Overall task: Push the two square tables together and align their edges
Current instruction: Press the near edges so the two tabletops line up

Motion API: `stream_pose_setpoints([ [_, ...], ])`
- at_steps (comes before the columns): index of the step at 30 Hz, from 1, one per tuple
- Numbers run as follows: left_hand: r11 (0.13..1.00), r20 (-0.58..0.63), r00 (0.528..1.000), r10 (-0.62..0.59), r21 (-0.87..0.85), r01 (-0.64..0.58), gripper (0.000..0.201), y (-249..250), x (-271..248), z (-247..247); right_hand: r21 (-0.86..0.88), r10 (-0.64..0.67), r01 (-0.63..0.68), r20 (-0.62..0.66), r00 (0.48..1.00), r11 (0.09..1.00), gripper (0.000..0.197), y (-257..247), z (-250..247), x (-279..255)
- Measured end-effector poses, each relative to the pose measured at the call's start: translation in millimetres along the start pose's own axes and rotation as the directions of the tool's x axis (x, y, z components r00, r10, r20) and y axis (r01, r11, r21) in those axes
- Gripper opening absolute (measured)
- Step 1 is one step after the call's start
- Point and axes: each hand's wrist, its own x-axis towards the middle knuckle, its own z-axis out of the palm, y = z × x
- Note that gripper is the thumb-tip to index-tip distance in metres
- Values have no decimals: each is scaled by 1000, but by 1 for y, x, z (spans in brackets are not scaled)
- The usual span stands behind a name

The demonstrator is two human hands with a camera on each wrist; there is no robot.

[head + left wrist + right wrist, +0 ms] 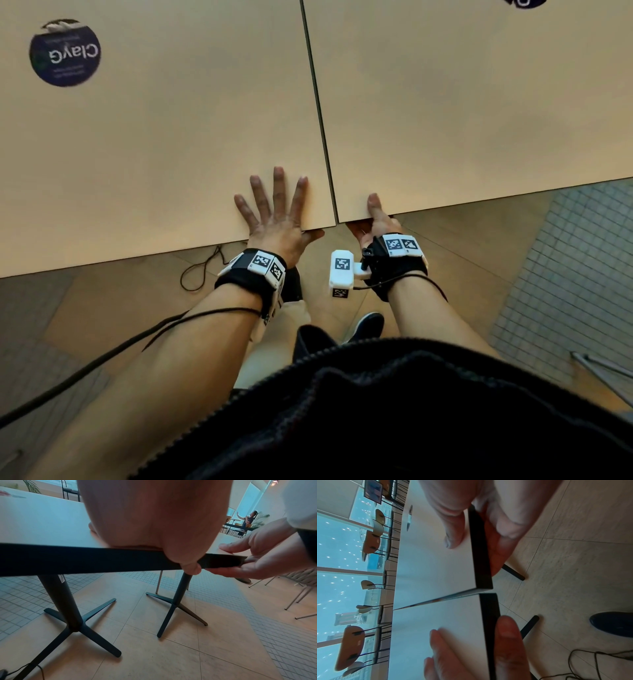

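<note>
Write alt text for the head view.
Two beige square tables sit side by side with a thin dark gap between them. The left hand lies flat on the left table; the right hand grips the right table at its near corner. A round sticker is on the left table.

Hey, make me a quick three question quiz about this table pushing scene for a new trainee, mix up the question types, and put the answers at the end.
1. True or false: the left hand lies with its fingers spread flat on the left table.
2. How does the right hand hold the right table? A) thumb on top, fingers under the edge B) flat palm on top C) not touching
3. What round thing lies on the left table's far left?

Key: 1 true; 2 A; 3 a dark sticker.
</note>
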Motion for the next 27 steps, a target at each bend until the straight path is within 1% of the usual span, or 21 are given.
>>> stream_pose_setpoints([
  [1,1000,-4,1000,3,-4,-3,103,0,0,0,-4,-5,5,-3,1000,1000,52,0,-1,1],
  [2,1000,-11,1000,9,-5,-9,103,-1,0,0,-9,-5,5,-2,1000,1000,45,0,-1,0],
  [4,1000,-25,1000,16,-3,-16,103,-1,0,0,-13,-1,1,-9,1000,1000,23,0,1,-3],
  [6,1000,-30,999,16,-6,-16,103,-1,0,0,-19,-12,11,-15,1000,1000,20,3,0,-2],
  [8,1000,-32,999,19,-9,-19,104,-1,1,1,-10,-20,20,-17,1000,1000,24,5,0,-2],
  [10,1000,-32,999,17,-4,-17,103,0,2,0,11,-28,28,-31,999,1000,34,7,0,-1],
  [13,1000,-33,999,10,2,-10,103,1,1,0,18,-23,24,-34,999,1000,32,10,1,-3],
  [16,1000,-36,999,5,5,-4,103,2,1,2,-25,-31,28,-101,994,999,43,14,1,-3],
  [18,1000,-41,999,1,-2,-1,103,2,0,2,21,-28,31,-137,990,999,45,15,2,-6],
  [23,1000,-55,998,7,4,-7,104,0,0,5,82,-32,41,-115,993,996,44,18,8,-11],
  [27,1000,-52,999,0,3,0,105,0,0,4,163,-14,28,-89,996,986,61,22,14,-17],
])
